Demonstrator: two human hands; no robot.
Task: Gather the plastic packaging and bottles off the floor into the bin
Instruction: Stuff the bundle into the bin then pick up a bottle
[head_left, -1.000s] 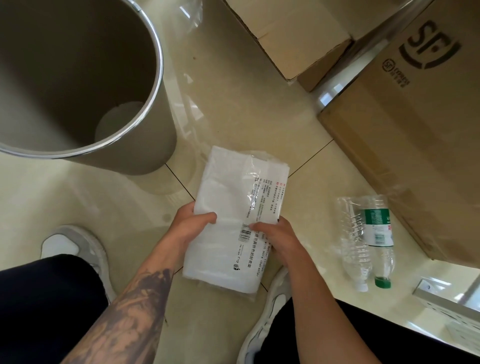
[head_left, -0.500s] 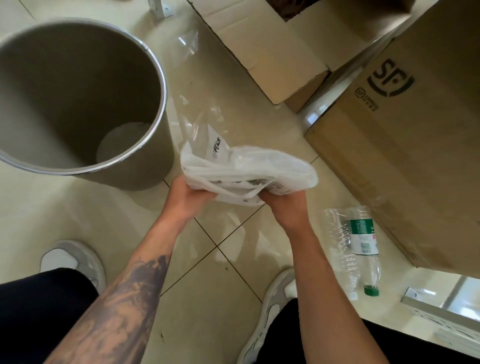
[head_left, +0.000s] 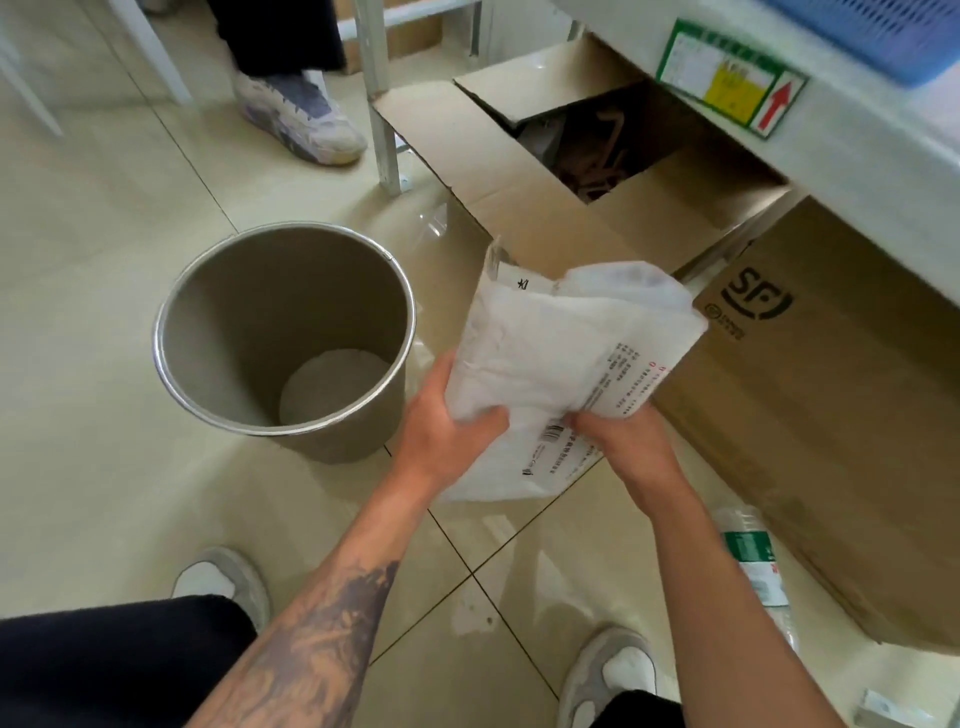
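While both my left hand (head_left: 447, 421) and right hand (head_left: 631, 434) clamp the plastic packaging (head_left: 561, 364) aloft, right of the bin (head_left: 285, 332): carry step; next, swing left, release. Bottle (head_left: 753, 561) remains floored.

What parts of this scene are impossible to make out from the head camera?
- Plastic package: its small print is too fine to read; the left hand and right hand cover its lower middle.
- Water bottle: the right forearm hides its neck end; the far end blurs out.
- Open cardboard box: contents lost in shadow.
- Green-bordered label: text too small.
- Bystander's shoe: the person is cut off by the top edge.
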